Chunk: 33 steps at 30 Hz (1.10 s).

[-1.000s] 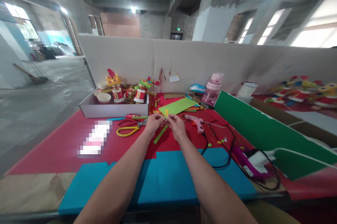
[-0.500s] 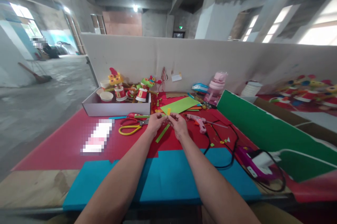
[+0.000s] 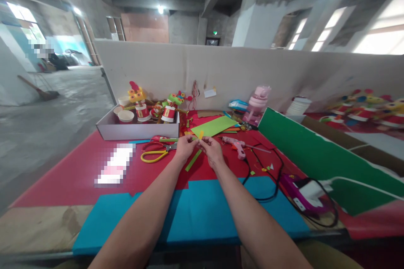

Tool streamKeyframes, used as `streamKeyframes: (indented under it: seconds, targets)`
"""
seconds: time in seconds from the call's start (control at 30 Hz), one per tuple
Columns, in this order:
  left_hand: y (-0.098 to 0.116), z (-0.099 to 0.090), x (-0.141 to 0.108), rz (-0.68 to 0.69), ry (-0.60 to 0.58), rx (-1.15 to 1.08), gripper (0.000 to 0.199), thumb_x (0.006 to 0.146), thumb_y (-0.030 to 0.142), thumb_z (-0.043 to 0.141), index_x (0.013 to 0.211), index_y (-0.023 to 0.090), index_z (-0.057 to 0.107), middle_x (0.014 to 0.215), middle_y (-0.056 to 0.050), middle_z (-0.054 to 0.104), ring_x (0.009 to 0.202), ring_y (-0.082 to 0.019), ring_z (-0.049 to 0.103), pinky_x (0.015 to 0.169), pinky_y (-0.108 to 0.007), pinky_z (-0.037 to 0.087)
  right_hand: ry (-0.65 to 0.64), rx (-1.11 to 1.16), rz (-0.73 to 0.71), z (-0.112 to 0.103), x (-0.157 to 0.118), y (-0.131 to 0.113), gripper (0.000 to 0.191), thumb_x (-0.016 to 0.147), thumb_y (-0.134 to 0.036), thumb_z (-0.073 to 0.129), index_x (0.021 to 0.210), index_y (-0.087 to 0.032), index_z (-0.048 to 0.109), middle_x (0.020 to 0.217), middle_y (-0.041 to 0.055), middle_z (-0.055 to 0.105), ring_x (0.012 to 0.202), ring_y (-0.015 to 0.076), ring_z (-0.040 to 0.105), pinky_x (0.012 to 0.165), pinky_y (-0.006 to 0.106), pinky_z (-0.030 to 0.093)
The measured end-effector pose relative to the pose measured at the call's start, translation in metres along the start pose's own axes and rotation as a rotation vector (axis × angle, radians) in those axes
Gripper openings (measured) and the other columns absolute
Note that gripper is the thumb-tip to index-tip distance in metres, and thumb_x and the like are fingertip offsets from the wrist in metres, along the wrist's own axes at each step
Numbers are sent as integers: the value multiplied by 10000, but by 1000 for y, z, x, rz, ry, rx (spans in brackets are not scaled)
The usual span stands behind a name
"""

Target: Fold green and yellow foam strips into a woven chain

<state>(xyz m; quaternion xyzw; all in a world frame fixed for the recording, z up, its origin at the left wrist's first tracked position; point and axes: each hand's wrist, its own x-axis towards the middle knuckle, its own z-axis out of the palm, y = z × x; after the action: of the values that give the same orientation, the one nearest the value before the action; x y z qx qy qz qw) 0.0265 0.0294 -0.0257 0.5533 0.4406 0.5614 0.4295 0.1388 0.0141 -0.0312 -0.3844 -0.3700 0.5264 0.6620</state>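
My left hand (image 3: 186, 149) and my right hand (image 3: 212, 151) meet over the red table, fingertips pinched together. Between them a small yellow paper strip (image 3: 201, 134) sticks up from the fingertips. A light green paper strip (image 3: 193, 161) slants down toward the left just below the hands; whether its upper end is held or lies on the table I cannot tell. Scissors with yellow handles (image 3: 154, 156) lie left of my left hand. A pink glue gun (image 3: 240, 149) rests to the right of my right hand, and a green paper sheet (image 3: 214, 126) lies behind both.
A white box (image 3: 139, 131) with paper cups and dragon figures stands back left. On the right are a green board (image 3: 303, 155), a purple power strip (image 3: 303, 197) and black cables. Blue sheets (image 3: 202, 214) cover the front edge. A pink bottle (image 3: 258, 102) stands behind.
The yellow strip tilts slightly more to the right between my fingertips. Both hands keep their pinch in nearly the same place, and the whole view has shifted slightly.
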Motion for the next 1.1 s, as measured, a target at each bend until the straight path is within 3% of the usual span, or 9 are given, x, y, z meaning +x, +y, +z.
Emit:
streamKeyframes:
  seconds: [0.47, 0.7, 0.97, 1.1]
  targets:
    - [3, -3, -1, 51, 38, 48, 127, 643, 236, 713, 588, 161, 627, 506, 39, 514, 498, -87, 413, 501, -215, 294, -39, -122, -59, -1, -2, -6, 243, 555, -334, 770, 668, -188, 613, 615, -37, 623, 596, 125, 593, 630, 265, 517]
    - [5, 0, -4, -111, -48, -225, 274, 616, 375, 745, 638, 160, 577, 573, 3, 610, 530, -117, 536, 560, -239, 403, -39, -52, -62, 0, -4, 0, 275, 569, -356, 779, 690, -191, 595, 609, -29, 631, 592, 134, 609, 636, 267, 517]
    - [5, -3, -4, 22, 30, 38, 263, 644, 297, 721, 544, 162, 519, 469, 69, 424, 466, -65, 346, 477, -212, 257, -17, -153, -7, -2, -4, -4, 333, 522, -403, 809, 657, -177, 605, 616, -23, 629, 587, 128, 598, 629, 267, 524]
    - [3, -3, -3, 13, 16, 1, 221, 662, 324, 706, 597, 158, 575, 508, 46, 510, 500, -86, 427, 512, -218, 321, -25, -163, 7, -1, -3, -4, 363, 514, -429, 802, 711, -177, 629, 645, -8, 659, 609, 147, 613, 657, 293, 543]
